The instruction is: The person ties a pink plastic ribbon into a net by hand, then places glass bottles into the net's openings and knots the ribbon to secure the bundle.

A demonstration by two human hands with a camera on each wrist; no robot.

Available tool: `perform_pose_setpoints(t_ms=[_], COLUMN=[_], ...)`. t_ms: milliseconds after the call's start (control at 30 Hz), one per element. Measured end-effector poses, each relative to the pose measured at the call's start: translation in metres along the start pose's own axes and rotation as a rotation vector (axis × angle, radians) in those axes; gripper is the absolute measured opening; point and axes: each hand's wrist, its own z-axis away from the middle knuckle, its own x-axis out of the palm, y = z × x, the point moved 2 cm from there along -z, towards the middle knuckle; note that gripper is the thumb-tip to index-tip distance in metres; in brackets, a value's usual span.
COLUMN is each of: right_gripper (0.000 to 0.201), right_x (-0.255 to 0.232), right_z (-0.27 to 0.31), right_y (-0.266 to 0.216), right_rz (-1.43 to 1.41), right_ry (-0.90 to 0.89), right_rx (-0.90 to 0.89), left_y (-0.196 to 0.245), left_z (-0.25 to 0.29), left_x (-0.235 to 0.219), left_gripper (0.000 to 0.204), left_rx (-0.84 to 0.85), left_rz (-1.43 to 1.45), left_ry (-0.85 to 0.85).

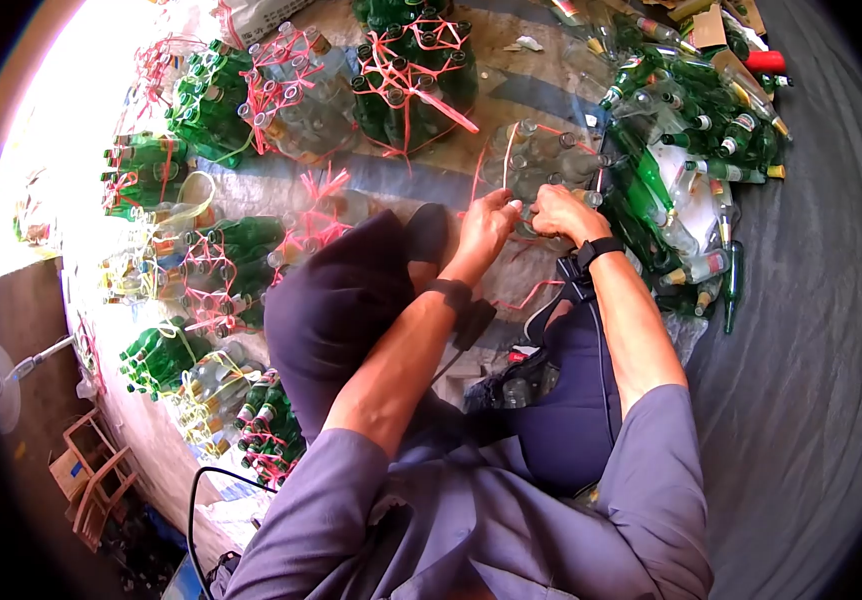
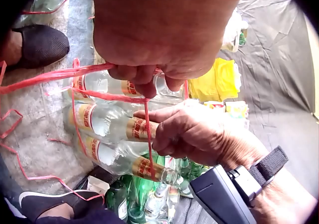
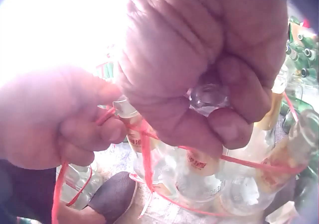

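Observation:
Clear glass bottles [image 2: 107, 119] with red-and-gold labels stand bundled together, with red plastic string [image 2: 60, 76] looped around them. My left hand [image 1: 486, 230] pinches the string between thumb and fingers at the bundle's side. In the right wrist view, a length of string [image 3: 58, 196] hangs down from the left hand [image 3: 65, 119]. My right hand [image 1: 566, 215] curls around the neck of one clear bottle [image 3: 208, 95], its mouth showing between the fingers. One taut strand runs between the bottle necks close below both hands.
Green bottles [image 1: 651, 190] and clear ones lie heaped on the right, beside a dark tarp [image 1: 791, 300]. Several tied bundles of green bottles [image 1: 416, 90] and clear bottles stand at the front and left. A shoe [image 2: 45, 45] is close to the bundle.

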Motion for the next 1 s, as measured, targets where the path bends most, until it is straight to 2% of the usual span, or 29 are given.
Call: perform_pose_setpoints(t_ms=[267,333,433,533,567,733,800,833,867,933,967,1000], right_gripper=[0.034,0.036,0.033,0.030,0.022,0.024,0.024,0.029,0.029,0.033,0.028,0.026], right_x=[-0.004,0.000,-0.011,0.000,0.020,0.022,0.007,0.010,0.003,-0.021,-0.040,-0.051], right_z=[0.007,0.002,0.019,0.010,-0.006,0.006,0.019,0.014,0.016,0.028,0.029,0.030], right_y=[-0.013,-0.012,-0.026,-0.013,0.008,0.023,0.016,0.028,0.029,0.027,0.023,0.019], right_rz=[0.042,0.103,0.085,0.056,0.079,-0.062,-0.471,-0.628,-0.624,-0.598,-0.384,-0.358], right_ry=[-0.104,-0.074,-0.094,-0.061,0.044,0.045,-0.249,-0.316,-0.314,-0.132,-0.086,0.039], right_rx=[0.068,-0.009,-0.019,-0.038,-0.121,-0.216,-0.028,-0.078,-0.079,0.018,0.069,0.123], left_y=[-0.001,-0.002,-0.003,-0.003,-0.004,-0.005,-0.007,-0.008,-0.008,-0.007,-0.007,-0.007], left_z=[-0.001,-0.002,-0.002,-0.003,-0.004,-0.004,-0.004,-0.004,-0.004,-0.004,-0.004,-0.004], left_x=[-0.002,-0.002,-0.001,-0.002,-0.003,-0.003,-0.003,-0.002,-0.001,-0.002,-0.002,-0.001], left_gripper=[0.048,0.049,0.048,0.048,0.048,0.048,0.048,0.048,0.049,0.049,0.049,0.049], left_rx=[-0.008,-0.006,-0.006,-0.037,-0.028,-0.047,-0.037,-0.050,-0.063,-0.058,-0.056,-0.054], left_rz=[-0.006,0.010,0.038,0.041,0.044,0.022,0.018,0.028,0.038,0.036,0.032,0.032], left_ry=[0.012,0.021,0.026,0.011,0.012,0.005,0.005,0.010,0.013,0.004,-0.004,-0.003])
